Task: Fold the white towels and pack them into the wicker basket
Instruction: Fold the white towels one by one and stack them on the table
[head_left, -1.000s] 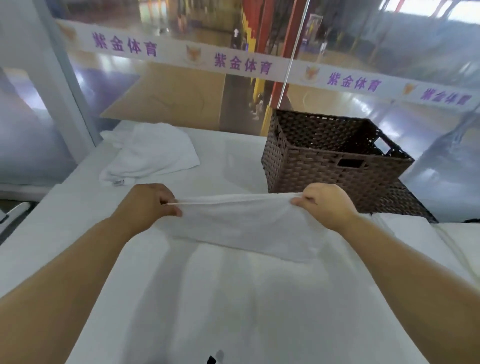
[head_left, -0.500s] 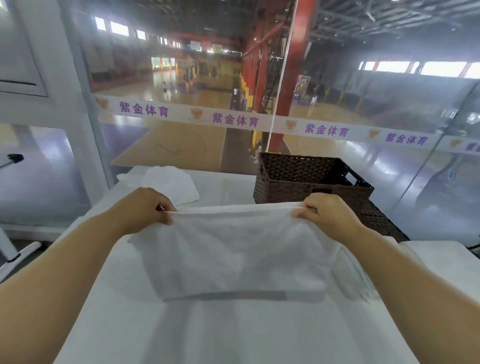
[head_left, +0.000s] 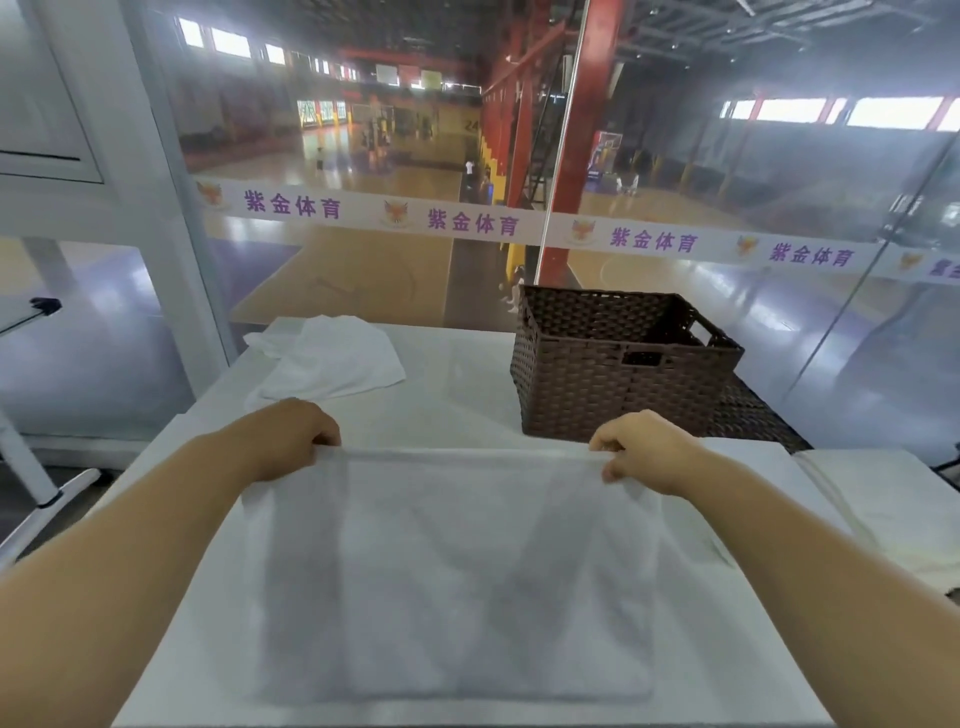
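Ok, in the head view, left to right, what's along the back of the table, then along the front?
Back: loose white towel → wicker basket. Front: left hand → spread towel, gripped at its far corners → right hand → white cloth at the right edge.

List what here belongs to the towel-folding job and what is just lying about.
Job:
- held towel, gripped along one edge by the left hand and right hand
- crumpled towel, back left
- wicker basket
- table

Lying about:
- dark woven panel beside the basket
- white stand on the floor, left
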